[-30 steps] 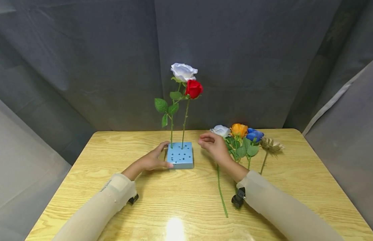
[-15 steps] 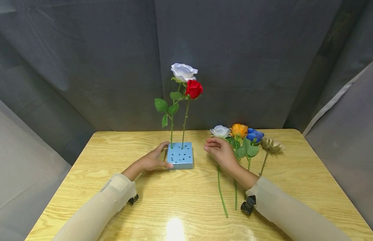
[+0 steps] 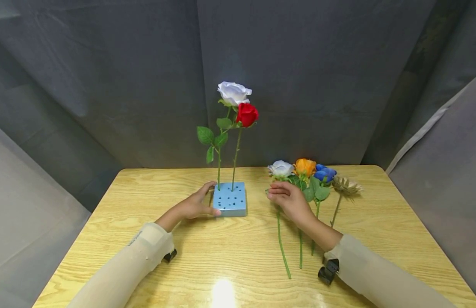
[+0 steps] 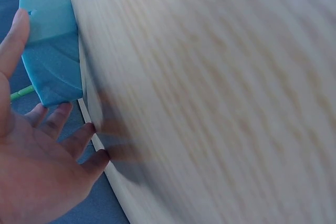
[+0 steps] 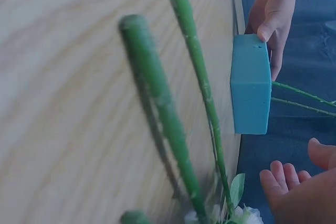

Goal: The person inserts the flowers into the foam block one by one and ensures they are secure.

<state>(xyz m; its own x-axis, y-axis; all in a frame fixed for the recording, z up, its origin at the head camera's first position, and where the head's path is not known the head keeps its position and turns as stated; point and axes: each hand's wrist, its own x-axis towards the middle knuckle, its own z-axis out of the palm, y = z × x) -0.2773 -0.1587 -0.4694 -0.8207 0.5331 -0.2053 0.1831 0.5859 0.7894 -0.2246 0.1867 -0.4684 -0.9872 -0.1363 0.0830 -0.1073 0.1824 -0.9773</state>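
A light blue foam block (image 3: 229, 197) with several holes stands on the table. My left hand (image 3: 192, 205) holds its left side, thumb at the front corner and fingers toward the back; the left wrist view shows the same grip on the block. From its back part rise a white rose (image 3: 235, 93) and a red rose (image 3: 247, 114), both upright. My right hand (image 3: 293, 204) hovers over the stem of a lying white rose (image 3: 281, 168), covering part of it. In the right wrist view, the right hand (image 5: 304, 198) has loosely bent fingers, thumb apart, with nothing between them.
Right of that white rose lie an orange rose (image 3: 305, 167), a blue rose (image 3: 325, 173) and a beige dried-looking flower (image 3: 346, 187), stems toward the front. Dark grey curtain (image 3: 299, 85) hangs behind the wooden table (image 3: 191, 265).
My right hand has moved right and toward me, from beside the block to over the lying white rose's stem. The left hand and the block stay put.
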